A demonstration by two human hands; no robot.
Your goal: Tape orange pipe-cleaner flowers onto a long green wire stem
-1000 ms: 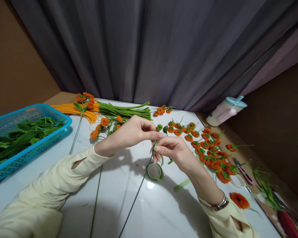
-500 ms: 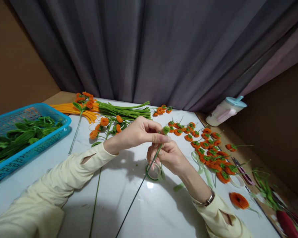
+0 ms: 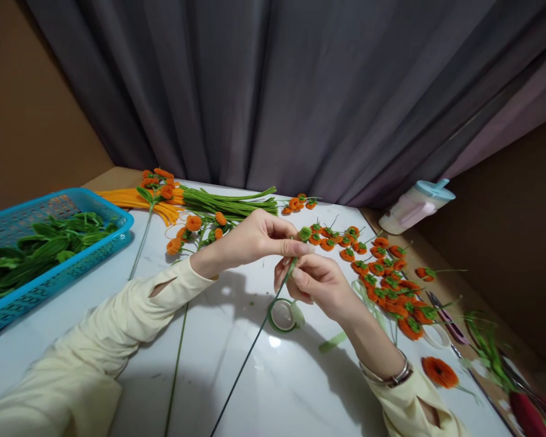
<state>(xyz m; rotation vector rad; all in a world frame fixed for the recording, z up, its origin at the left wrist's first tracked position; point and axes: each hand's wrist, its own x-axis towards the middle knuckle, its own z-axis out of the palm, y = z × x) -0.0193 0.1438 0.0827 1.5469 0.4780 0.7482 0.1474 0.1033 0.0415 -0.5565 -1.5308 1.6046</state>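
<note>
A long thin stem (image 3: 251, 351) slants from the bottom edge up to a small green bud (image 3: 304, 233). My left hand (image 3: 266, 237) pinches its top just under the bud, thumb and fingers together. Right below, my right hand (image 3: 316, 280) has its thumb and fingers closed round the stem where a green wrap covers it. The fingertips of both hands nearly touch. Beneath them on the white table (image 3: 291, 388) lies a roll of green tape (image 3: 283, 315). Some fingers of my right hand are partly hidden behind the stem.
A blue basket (image 3: 118, 227) of green leaves stands at left. Behind are green stems (image 3: 230, 202), orange strips (image 3: 131, 198) and orange flower sprays (image 3: 192, 223). Many orange flower heads (image 3: 389, 282) spread at right, near scissors (image 3: 446, 317) and a lidded cup (image 3: 414, 206).
My right hand has shifted slightly right and up along the stem, uncovering more of the tape roll. My left hand keeps its pinch near the bud.
</note>
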